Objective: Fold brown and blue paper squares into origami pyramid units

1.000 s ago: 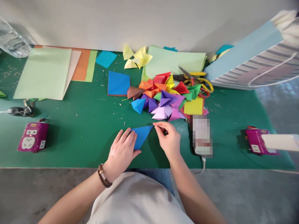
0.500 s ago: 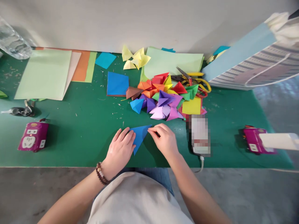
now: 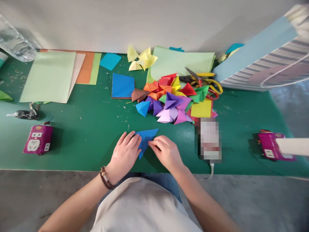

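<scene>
A blue sheet of paper (image 3: 147, 136), folded into a triangle, lies on the green table in front of me. My left hand (image 3: 126, 152) rests flat over its left part, fingers stretched out, hiding that side. At the paper's right slanting edge, the thumb and forefinger of my right hand (image 3: 167, 152) are pinched together on it. Beyond my hands is a heap of folded paper pieces in many colours, among them a purple piece (image 3: 172, 100) and a light blue one (image 3: 143, 108). A stack of square paper with blue on top (image 3: 123, 85) sits to their left.
Scissors (image 3: 210, 84) lie behind the heap, near a striped paper bag (image 3: 265, 61). A pixelated phone-like object (image 3: 210, 138) with a cable is to my right. Purple power sockets (image 3: 38, 139) stand at both sides. Keys (image 3: 27, 113), pale green sheets (image 3: 49, 77) and a bottle (image 3: 16, 42) are left.
My right hand has slid from the triangle's upper right corner down along its right edge, toward me. My left hand stays on the paper. The whole view has shifted slightly.
</scene>
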Available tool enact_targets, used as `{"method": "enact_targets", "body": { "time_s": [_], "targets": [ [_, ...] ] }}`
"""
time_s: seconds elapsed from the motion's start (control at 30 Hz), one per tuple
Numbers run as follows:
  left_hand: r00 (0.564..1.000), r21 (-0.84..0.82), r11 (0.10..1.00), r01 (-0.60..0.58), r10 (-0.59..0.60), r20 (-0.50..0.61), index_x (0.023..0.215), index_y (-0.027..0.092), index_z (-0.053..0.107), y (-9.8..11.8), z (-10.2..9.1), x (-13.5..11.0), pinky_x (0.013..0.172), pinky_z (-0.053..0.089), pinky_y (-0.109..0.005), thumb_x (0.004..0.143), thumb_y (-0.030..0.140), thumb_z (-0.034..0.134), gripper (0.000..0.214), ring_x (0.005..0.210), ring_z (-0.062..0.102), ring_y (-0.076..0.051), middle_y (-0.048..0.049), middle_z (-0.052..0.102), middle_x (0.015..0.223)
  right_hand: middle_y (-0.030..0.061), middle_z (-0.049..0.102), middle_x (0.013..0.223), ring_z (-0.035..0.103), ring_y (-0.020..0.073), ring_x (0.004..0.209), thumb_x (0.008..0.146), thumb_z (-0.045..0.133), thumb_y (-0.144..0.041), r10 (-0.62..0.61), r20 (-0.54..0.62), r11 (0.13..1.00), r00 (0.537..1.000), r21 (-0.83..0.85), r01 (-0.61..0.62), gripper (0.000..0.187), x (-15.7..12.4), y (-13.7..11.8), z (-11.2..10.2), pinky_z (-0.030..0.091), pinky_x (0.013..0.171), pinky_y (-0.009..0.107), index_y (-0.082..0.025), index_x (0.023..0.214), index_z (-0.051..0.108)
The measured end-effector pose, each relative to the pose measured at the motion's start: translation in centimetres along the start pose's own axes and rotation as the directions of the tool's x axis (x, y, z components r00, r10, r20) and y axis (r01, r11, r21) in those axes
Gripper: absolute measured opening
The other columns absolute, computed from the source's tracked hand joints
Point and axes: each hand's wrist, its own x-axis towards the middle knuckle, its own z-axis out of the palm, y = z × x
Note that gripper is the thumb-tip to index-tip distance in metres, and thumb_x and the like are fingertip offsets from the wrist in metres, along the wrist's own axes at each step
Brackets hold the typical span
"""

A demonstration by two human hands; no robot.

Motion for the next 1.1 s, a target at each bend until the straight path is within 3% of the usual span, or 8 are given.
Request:
{"method": "enact_targets", "body": {
  "time_s": [0.47,0.67,0.77,0.9,1.0,1.1],
  "targets": [
    [1.0,-0.002,1.0,-0.003,0.003,0.014,0.129,0.017,0.056,-0.1,0.0,-0.1,0.115,0.035,-0.046,0.095,0.025,0.052,0.035,0.133,0.046,-0.024,-0.0091,0.06,0.131,0.0027,0.066,0.076,0.062,0.0162,0.071,0.095,0.052,-0.021,-0.034,0.09,0.993,0.995,0.116,0.023,0.021,-1.4,-2.0,0.6,0.051,0.067,0.031,-0.023,0.08,0.067],
    [1.0,-0.021,1.0,-0.006,0.006,0.014,0.129,0.015,0.056,-0.3,0.2,-0.1,0.116,0.034,-0.045,0.095,0.024,0.05,0.035,0.133,0.045,-0.024,-0.008,0.059,0.132,0.0024,0.066,0.075,0.061,0.0167,0.069,0.094,0.054,-0.018,-0.09,0.131,0.989,0.987,0.128,0.073,0.021,-2.6,-4.4,1.4,0.05,0.064,0.031,-0.022,0.078,0.066],
    [1.0,-0.056,0.998,0.004,-0.004,-0.009,0.128,0.015,0.056,-0.3,0.3,-0.1,0.116,0.033,-0.046,0.095,0.026,0.051,0.035,0.132,0.046,-0.025,-0.0082,0.06,0.131,0.0019,0.067,0.075,0.062,0.0166,0.07,0.092,0.057,-0.019,-0.063,0.123,0.98,0.99,0.196,0.038,0.017,-3.2,-5.2,1.4,0.051,0.064,0.031,-0.022,0.079,0.066],
    [0.995,-0.129,0.991,0.045,-0.056,-0.081,0.123,0.014,0.058,0.4,0.4,-0.5,0.112,0.04,-0.047,0.092,0.025,0.055,0.032,0.127,0.051,-0.027,-0.011,0.061,0.126,0.0039,0.069,0.091,0.065,0.0177,0.082,0.09,0.06,-0.019,0.104,0.019,0.961,0.994,0.254,-0.105,0.011,-3.1,-4.3,0.3,0.055,0.074,0.032,-0.024,0.098,0.066],
    [0.978,-0.236,0.967,0.101,-0.14,-0.156,0.118,0.016,0.058,1.4,0.2,-1.2,0.103,0.048,-0.047,0.091,0.022,0.056,0.027,0.119,0.055,-0.027,-0.0128,0.059,0.124,0.0074,0.065,0.107,0.064,0.0175,0.08,0.089,0.059,-0.018,0.208,-0.003,0.956,0.978,0.21,-0.203,0.033,-2.3,-2.7,-0.6,0.057,0.074,0.033,-0.025,0.121,0.058],
    [0.947,-0.415,0.902,0.116,-0.226,-0.227,0.115,0.019,0.056,2.5,-0.5,-1.9,0.098,0.052,-0.04,0.092,0.018,0.053,0.023,0.116,0.056,-0.022,-0.012,0.056,0.124,0.0107,0.059,0.125,0.063,0.0171,0.08,0.088,0.055,-0.013,0.186,0.057,0.963,0.981,0.189,-0.194,0.05,-1.5,-1.9,-0.6,0.058,0.077,0.035,-0.027,0.135,0.048]
  ]
}}
